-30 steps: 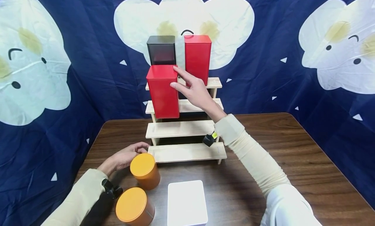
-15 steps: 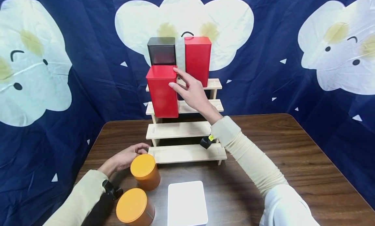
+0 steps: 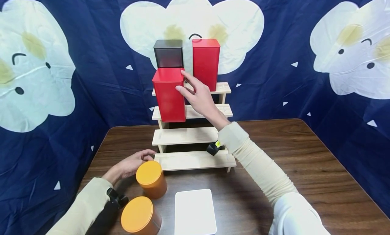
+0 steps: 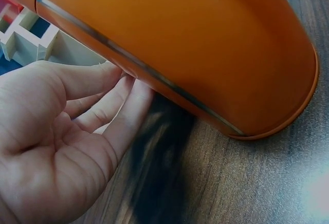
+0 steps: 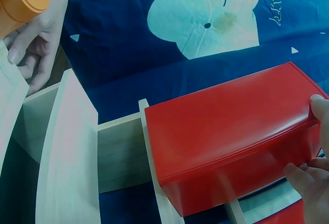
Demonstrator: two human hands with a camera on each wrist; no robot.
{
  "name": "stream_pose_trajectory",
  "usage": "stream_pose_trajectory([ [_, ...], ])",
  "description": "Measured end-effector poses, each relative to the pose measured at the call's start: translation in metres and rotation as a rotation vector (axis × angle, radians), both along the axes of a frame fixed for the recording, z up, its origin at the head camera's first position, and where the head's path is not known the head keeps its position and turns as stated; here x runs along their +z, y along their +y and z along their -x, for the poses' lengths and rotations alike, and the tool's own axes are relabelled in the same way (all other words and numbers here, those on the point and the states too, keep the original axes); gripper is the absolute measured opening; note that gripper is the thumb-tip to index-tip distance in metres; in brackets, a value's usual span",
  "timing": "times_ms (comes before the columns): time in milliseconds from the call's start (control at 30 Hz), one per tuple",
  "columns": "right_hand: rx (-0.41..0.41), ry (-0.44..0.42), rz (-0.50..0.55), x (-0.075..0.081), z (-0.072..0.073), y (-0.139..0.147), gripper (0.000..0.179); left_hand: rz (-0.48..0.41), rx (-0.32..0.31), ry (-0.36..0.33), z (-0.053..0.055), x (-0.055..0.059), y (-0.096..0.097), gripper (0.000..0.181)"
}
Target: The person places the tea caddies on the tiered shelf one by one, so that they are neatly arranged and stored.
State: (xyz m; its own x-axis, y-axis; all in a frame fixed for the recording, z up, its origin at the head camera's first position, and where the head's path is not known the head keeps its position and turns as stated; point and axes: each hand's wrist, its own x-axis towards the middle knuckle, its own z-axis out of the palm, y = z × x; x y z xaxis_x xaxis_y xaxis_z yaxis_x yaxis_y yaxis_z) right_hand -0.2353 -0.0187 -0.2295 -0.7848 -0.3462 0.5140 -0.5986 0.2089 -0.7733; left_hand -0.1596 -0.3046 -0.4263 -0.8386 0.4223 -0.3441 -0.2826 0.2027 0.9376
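Note:
A red rectangular tin (image 3: pixel 169 96) stands at the left end of the second-highest step of a wooden stepped stand (image 3: pixel 187 136). Its base reaches the step's front edge. My right hand (image 3: pixel 199 97) grips this tin's right side near the lid, with thumb and fingers on different faces in the right wrist view. Low on the left, my left hand (image 3: pixel 131 164) pinches the left end of the bottom step, just behind an orange round tin (image 3: pixel 151 179). In the left wrist view that orange tin (image 4: pixel 180 44) hides the fingertips.
Behind, a black tin (image 3: pixel 168 54) and another red tin (image 3: pixel 206 64) stand on the top step. A second orange tin (image 3: pixel 141 214) and a white tin (image 3: pixel 195 211) stand on the brown table (image 3: pixel 268 153) nearest me. A blue cloth (image 3: pixel 91 59) hangs behind.
My right hand and forearm have shifted very slightly left, still at the red tin. The left hand and the other tins have stayed in place.

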Motion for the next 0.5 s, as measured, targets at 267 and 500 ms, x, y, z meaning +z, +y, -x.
stream_pose_trajectory([
  [267, -0.001, 0.006, 0.016, -0.0022, 0.0013, -0.0016, 0.061, 0.001, 0.004, 0.0, -0.0008, 0.0011, 0.0005, 0.056],
  [500, -0.002, -0.008, 0.035, -0.0045, 0.0032, -0.0033, 0.061, 0.001, 0.006, -0.005, -0.002, 0.0027, 0.0008, 0.056],
])
